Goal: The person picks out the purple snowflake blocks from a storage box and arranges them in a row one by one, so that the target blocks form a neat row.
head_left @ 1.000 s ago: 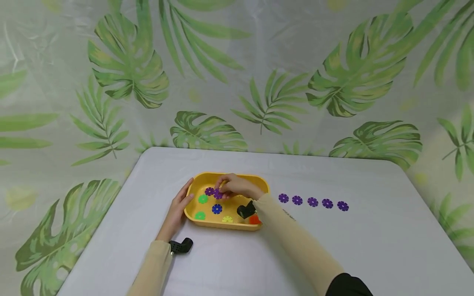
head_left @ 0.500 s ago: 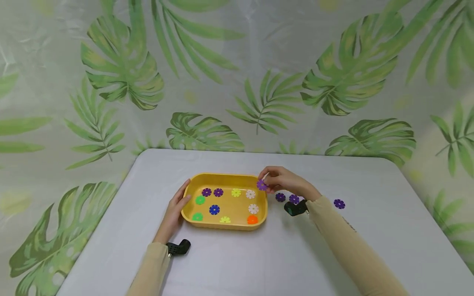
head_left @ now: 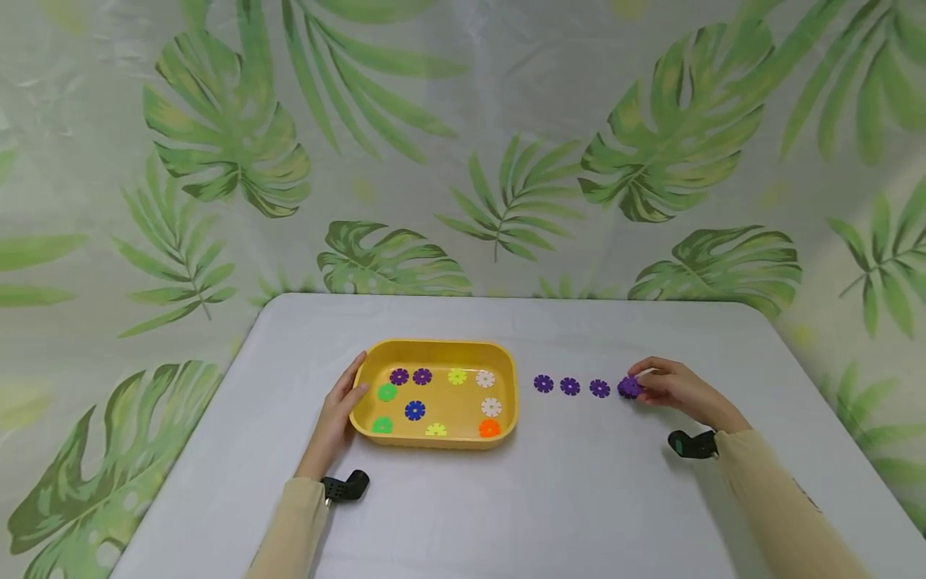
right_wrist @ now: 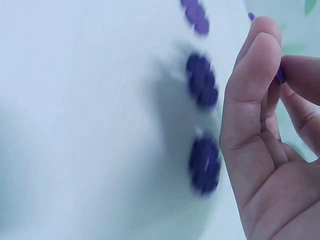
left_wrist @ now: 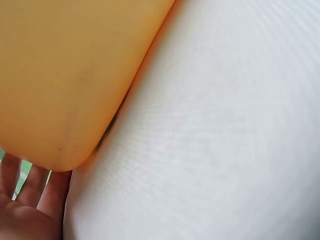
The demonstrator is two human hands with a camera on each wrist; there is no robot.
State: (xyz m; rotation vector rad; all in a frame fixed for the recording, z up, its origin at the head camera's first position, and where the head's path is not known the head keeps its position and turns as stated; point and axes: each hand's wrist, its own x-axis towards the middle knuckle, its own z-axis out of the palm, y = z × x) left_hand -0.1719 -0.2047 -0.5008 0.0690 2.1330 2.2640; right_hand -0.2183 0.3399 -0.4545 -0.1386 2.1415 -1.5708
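My right hand point(head_left: 669, 386) pinches a purple snowflake disc point(head_left: 633, 386) between thumb and fingertips, at the right part of a row on the white table. In the right wrist view only edges of the held disc point(right_wrist: 281, 76) show, beside the hand point(right_wrist: 265, 135). Purple discs point(head_left: 570, 387) lie to its left in the row; others point(right_wrist: 204, 165) appear below the hand in that wrist view. My left hand point(head_left: 333, 418) rests on the left end of a yellow tray point(head_left: 434, 442), fingers fairly straight along its wall, thumb at the rim.
In the tray lie two purple discs point(head_left: 423, 376), a blue disc point(head_left: 415, 411), an orange disc point(head_left: 489, 429), and green, yellow and white ones. A leaf-patterned curtain point(head_left: 463, 161) hangs behind the table point(head_left: 550, 515).
My right hand has lifted a purple disc out of the tray and carried it right, over the row. The left hand stays at the tray. The view has shifted slightly.
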